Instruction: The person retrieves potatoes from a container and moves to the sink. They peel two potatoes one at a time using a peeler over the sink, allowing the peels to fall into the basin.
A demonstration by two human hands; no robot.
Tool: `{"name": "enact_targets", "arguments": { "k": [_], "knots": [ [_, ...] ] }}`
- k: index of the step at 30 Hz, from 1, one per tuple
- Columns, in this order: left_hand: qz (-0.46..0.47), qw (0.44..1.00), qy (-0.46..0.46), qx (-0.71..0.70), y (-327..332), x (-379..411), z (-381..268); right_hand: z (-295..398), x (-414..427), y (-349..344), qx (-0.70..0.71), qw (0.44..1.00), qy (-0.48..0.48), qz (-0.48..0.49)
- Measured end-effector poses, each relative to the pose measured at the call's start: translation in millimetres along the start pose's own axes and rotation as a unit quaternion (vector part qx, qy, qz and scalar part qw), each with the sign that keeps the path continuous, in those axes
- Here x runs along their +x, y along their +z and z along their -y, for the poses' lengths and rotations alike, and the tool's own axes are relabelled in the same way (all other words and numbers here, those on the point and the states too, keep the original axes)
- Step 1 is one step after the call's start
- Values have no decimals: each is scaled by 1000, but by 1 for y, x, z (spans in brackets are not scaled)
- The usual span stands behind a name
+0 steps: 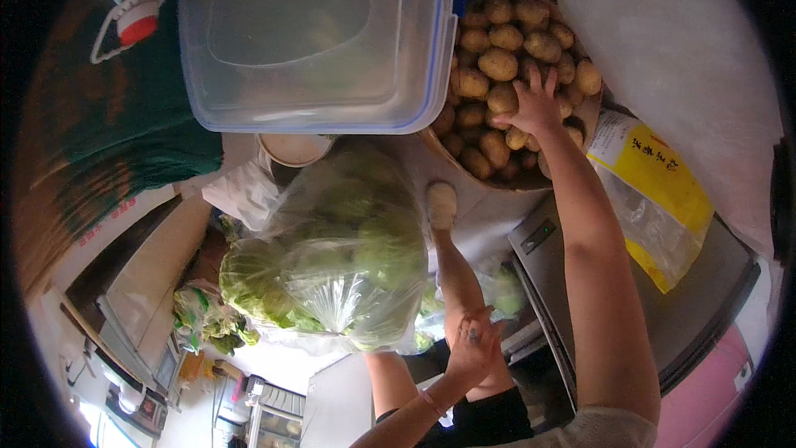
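My right hand (536, 99) reaches in among brown potatoes (497, 64) heaped in a round container (460, 171). Its fingers are spread over the potatoes and its thumb points left; no potato is clearly gripped. My left hand (474, 342), with a pink band at the wrist, is bent against my bare leg near the knee; whether its fingers close on anything is unclear. Left of my legs, a large clear plastic bag (348, 249) is full of leafy green vegetables, gathered at its lower end. A translucent lidded plastic box (311, 99) stands beside the potatoes.
A yellow and white plastic package (671, 190) with writing lies on a grey appliance top (671, 323) by my right arm. Further left are a green cloth (143, 155), a white bag (245, 193), a round bowl (295, 148) and more bagged greens (208, 317).
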State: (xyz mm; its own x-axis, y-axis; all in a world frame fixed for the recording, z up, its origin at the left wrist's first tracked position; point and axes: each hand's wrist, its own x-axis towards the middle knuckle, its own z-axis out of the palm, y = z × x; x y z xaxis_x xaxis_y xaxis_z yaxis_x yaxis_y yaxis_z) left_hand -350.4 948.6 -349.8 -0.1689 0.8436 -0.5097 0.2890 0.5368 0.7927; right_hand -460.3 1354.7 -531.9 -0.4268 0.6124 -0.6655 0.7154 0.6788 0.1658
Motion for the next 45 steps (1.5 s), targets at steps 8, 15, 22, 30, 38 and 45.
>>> {"name": "enact_targets", "arguments": {
  "k": [8, 15, 22, 30, 38, 45],
  "knots": [
    [-67, 996, -46, -37, -32, 15, 11, -48, -2, 69, 152, 975, -96, -129],
    [-58, 997, -54, -8, -43, 18, 15, -32, 5, 18, 23, 993, -93, -64],
    [-68, 994, -56, -65, -24, 30, 6, 2, 11, 14, 30, 999, -33, -5],
    [-116, 987, -90, -70, -44, 46, 11, -11, 37, 48, 48, 999, -8, 13],
    [-172, 881, -189, -398, -31, 56, 36, 2, -18, 38, 190, 975, 39, -107],
    [-112, 563, -98, -813, -92, 129, 18, 21, -233, 19, 528, 796, -240, -175]
  ]
}}
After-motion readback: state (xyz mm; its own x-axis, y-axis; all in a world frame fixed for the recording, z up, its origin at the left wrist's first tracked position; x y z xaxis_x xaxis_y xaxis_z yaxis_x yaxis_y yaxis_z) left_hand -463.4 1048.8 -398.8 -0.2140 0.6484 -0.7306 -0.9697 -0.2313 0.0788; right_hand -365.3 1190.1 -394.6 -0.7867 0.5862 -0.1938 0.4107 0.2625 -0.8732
